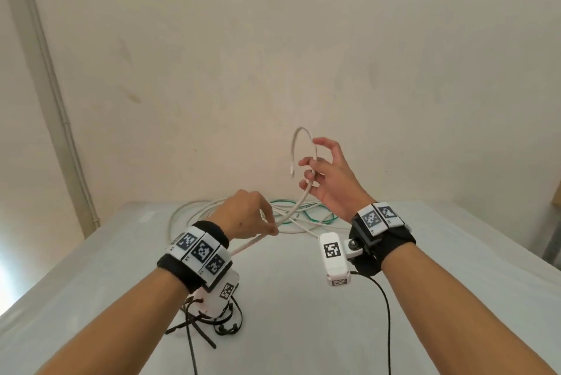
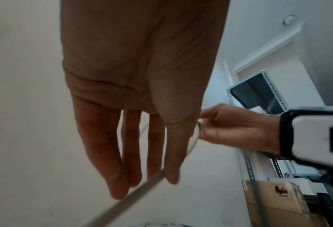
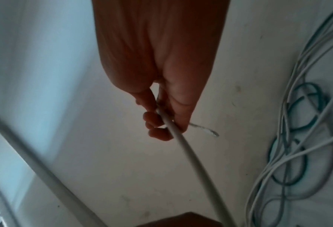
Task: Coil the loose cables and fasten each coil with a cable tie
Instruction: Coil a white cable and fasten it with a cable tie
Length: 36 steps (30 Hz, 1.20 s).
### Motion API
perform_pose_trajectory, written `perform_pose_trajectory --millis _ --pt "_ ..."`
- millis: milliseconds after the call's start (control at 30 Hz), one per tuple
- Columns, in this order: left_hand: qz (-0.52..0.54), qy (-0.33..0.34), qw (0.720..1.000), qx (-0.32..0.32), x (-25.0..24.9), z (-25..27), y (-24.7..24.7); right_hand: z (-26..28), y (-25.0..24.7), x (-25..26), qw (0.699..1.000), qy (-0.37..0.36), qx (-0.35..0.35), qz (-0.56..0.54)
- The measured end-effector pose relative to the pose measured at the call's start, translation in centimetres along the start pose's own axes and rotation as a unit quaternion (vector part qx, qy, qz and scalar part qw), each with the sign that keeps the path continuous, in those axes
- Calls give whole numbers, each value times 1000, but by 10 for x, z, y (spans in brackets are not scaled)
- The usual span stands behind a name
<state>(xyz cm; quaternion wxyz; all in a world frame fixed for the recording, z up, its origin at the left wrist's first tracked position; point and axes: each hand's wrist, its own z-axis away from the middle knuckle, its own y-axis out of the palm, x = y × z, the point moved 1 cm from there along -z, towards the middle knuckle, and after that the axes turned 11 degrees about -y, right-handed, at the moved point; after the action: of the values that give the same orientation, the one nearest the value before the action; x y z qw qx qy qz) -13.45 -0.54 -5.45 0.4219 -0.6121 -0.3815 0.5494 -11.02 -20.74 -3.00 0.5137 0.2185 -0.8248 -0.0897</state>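
Only your head view takes in the whole layout. It shows your two hands raised over the pale, smooth worktop (image 1: 440, 253), apart from each other and joined by a single white cable (image 1: 299, 201). Your left hand (image 1: 243, 213) pinches that cable between thumb and fingertips, low and close to you. Your right hand (image 1: 331, 180) is higher and farther off, with its fingers curled loosely round the cable near its free end. Past that grip the round, stiff cable arches up and over, and its small plug (image 1: 292, 174) hangs down in the air.

The left wrist view adds the underside of the pinch. There the fingers hang nearly straight and the cable crosses just at their tips. It also shows a perforated metal shelving rack (image 2: 258, 92) and one cardboard box (image 2: 268, 199), which the head view barely catches. The right wrist view shows the curled fingers clamped on the cable from below, though it is blurred.

Behind your hands, against the plain wall, the other loose white cables (image 1: 296, 231) lie on the worktop in tangled loops. One green cable (image 1: 318, 220) is wound through them. The overlapping loops hide how many white ones there are. Near your left forearm lies a small heap of flat black cable ties (image 1: 226, 329), several of them, but the exact number is unclear.
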Motion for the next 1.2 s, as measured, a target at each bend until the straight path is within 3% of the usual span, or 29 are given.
perform_pose_trajectory --millis 100,167,267,333,500,667,767,967,1100,1200 --pt "-18 3 1000 14 3 -2 13 1 6 4 999 33 -20 -26" --pt "-10 2 998 57 6 -2 21 -1 8 9 998 46 -31 -2" --pt "-6 -29 993 118 18 -2 27 -11 10 24 997 22 -55 40" --pt "8 -48 992 120 27 -4 27 -19 10 35 996 12 -73 52" --pt "16 -102 993 62 45 -13 17 -29 0 42 990 35 -88 108" --pt "67 -165 972 -151 61 -20 20 -17 -14 22 977 117 -50 170" --pt "142 -163 949 -230 66 -17 28 -6 -23 7 956 157 -14 245" --pt "234 -121 942 -208 55 -16 33 14 -19 -32 883 190 81 421" --pt "275 -73 942 -180 43 -18 24 24 -5 -44 834 146 164 506" --pt "275 -34 948 -153 40 -20 27 28 6 -48 827 105 183 521"
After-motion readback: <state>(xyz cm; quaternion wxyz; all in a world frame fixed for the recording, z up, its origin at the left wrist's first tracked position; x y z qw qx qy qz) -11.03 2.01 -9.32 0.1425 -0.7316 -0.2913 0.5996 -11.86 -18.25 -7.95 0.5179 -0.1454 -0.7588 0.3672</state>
